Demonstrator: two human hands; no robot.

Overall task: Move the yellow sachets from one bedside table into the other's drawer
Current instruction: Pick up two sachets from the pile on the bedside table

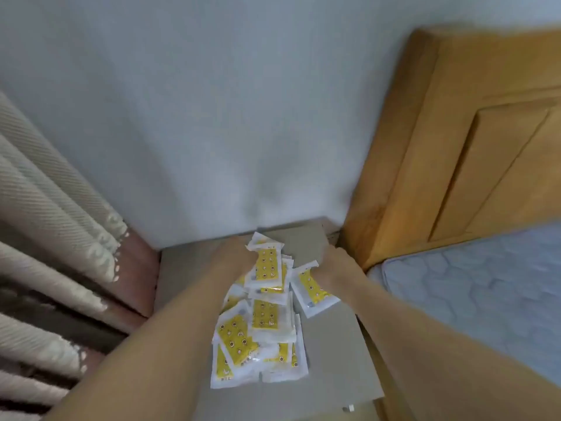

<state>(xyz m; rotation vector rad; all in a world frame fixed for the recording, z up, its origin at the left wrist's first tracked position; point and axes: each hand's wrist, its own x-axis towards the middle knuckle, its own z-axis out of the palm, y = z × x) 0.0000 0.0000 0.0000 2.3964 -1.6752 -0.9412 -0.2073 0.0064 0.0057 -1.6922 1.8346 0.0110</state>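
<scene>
A heap of several yellow-and-white sachets [264, 326] lies on the grey top of a bedside table [182, 275]. My left hand [235, 256] reaches to the far end of the heap and holds a small bundle of sachets [267, 265]; the bundle hides its fingers. On the right, my right hand [334, 267] grips one sachet [314, 291] by its upper edge, a little apart from the heap.
The table stands against a pale wall. Beige curtains [51, 226] hang at the left. A wooden headboard [455, 141] and a quilted mattress [473, 287] are at the right. A small drawer knob [349, 408] shows at the table's front edge.
</scene>
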